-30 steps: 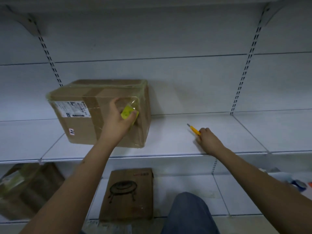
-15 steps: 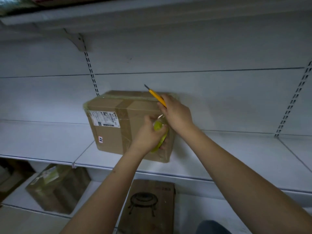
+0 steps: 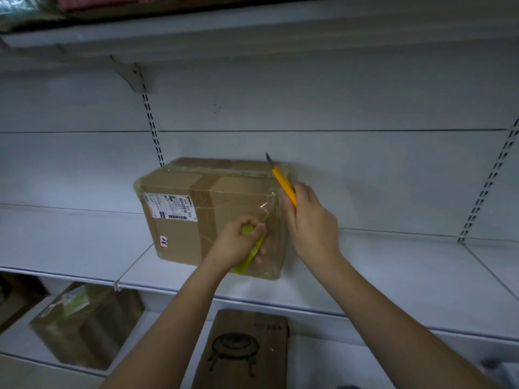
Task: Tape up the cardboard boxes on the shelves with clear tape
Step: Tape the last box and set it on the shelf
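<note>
Two hands working at one cardboard box (image 3: 207, 217), sitting toward the left of the middle shelf (image 3: 365, 276), back against the wall panel.

Left of the box: nothing at stake, only bare shelf.

On the box front, toward its right edge: left hand (image 3: 238, 242) curling tight around a yellow-green tape roll (image 3: 251, 251), pressing it against the cardboard. Clear tape (image 3: 266, 209) running up from the roll toward the box's top right corner, already looking wrinkled. Risking here: slackening the pull and letting the film fold on itself, or trapping more creases and leaving the seam half stuck.

At the box's right corner: right hand (image 3: 309, 220) closing around a yellow utility knife (image 3: 283, 182), blade pointing up and left above the box top. Risking here, as a judgement only: slicing toward the left hand's fingers, sitting just beside the tape line; cutting into the cardboard or into tape already laid; severing the film too short to fold over the corner. Also possibly pushing the box sideways, with neither hand really bracing it.

Below the box, on the lower shelf: two more boxes, unclear whether taped.
</note>
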